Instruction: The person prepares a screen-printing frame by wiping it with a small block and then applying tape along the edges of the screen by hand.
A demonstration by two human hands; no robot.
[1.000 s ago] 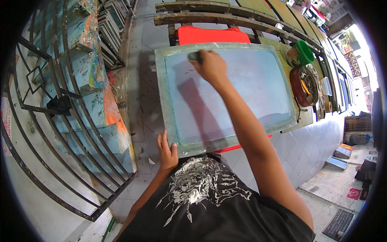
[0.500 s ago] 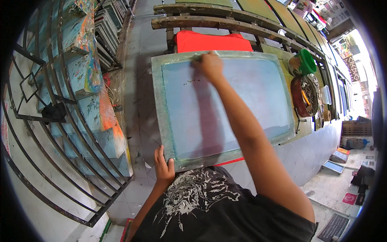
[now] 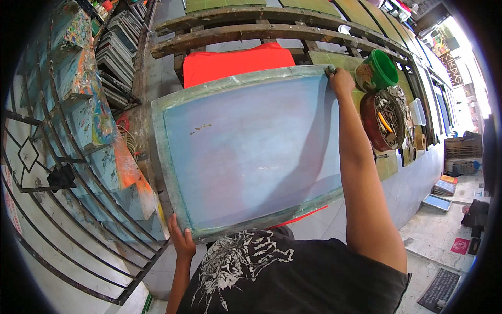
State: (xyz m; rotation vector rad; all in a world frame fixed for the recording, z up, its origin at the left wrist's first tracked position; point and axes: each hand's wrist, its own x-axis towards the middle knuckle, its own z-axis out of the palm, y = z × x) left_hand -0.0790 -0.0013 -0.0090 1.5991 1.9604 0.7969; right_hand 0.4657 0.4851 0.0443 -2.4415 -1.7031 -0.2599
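Note:
A large rectangular printing screen [image 3: 246, 152] with bluish mesh and a worn greenish frame lies in front of me, slightly tilted in view. My left hand [image 3: 182, 240] grips its near left corner, the thumb on top and the fingers along the outer side. At the far right corner, my right hand [image 3: 342, 82] is closed on a small dark greenish lump [image 3: 329, 69] against the frame; the fingers hide most of it. Bright red fabric [image 3: 238, 64] shows beyond the screen's far edge, and a red strip shows at the near edge. Small brown specks mark the mesh at its left.
Right of the screen stand a green bucket [image 3: 384, 69] and a round reddish tin [image 3: 372, 123] full of small items. Wooden rails [image 3: 225, 34] run behind. At left are a black metal railing [image 3: 68, 201], paint-stained blue steps [image 3: 83, 123] and stacked frames [image 3: 117, 63].
My right hand has moved from the far edge's left part to the far right corner. The view has shifted, so the screen appears farther left; my left hand keeps its corner.

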